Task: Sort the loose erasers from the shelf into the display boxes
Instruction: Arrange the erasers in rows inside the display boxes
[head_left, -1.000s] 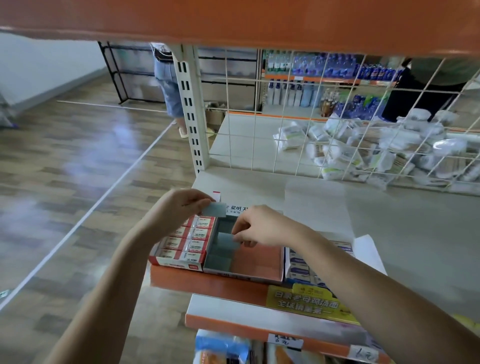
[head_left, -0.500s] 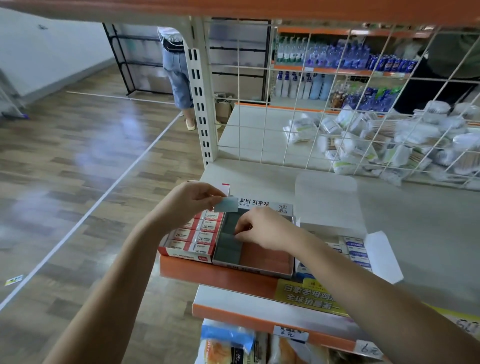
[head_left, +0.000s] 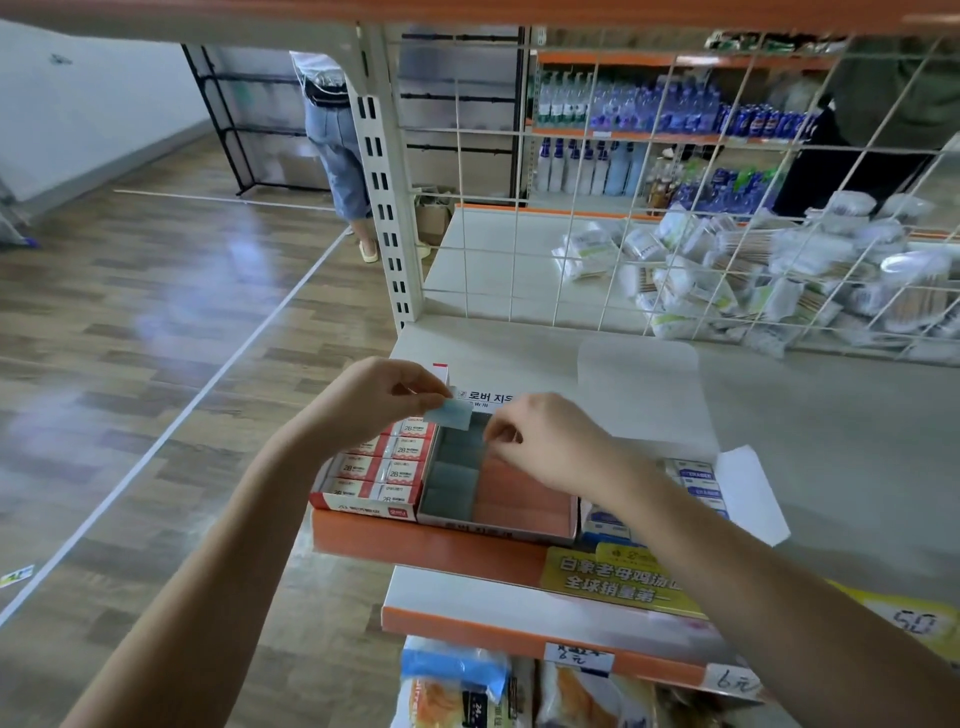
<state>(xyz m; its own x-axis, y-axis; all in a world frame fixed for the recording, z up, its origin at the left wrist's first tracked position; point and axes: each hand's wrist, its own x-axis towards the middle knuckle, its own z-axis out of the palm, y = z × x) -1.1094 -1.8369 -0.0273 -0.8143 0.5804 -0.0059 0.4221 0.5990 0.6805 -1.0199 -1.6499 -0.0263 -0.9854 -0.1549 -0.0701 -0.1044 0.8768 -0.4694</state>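
My left hand (head_left: 371, 400) pinches a flat grey-blue eraser (head_left: 451, 415) above the back of the middle display box (head_left: 498, 527). That box holds a column of grey erasers (head_left: 451, 480) on its left and orange erasers (head_left: 519, 499) on its right. My right hand (head_left: 550, 447) hovers over the box's back part with fingers curled; whether it holds anything is hidden. A red-and-white box of 2B erasers (head_left: 382, 470) stands to the left. A blue-and-white box (head_left: 696, 480) with an open flap stands to the right.
The boxes sit at the front edge of a white shelf (head_left: 831, 441) with an orange lip (head_left: 426, 545). A wire grid (head_left: 623, 218) backs the shelf, with packets piled behind it. A person (head_left: 332, 140) stands in the aisle at the back. Bagged goods fill the lower shelf.
The view has tilted up and drawn nearer. My left hand still holds the grey-blue eraser. My right hand has lifted a little toward the back of the middle box.
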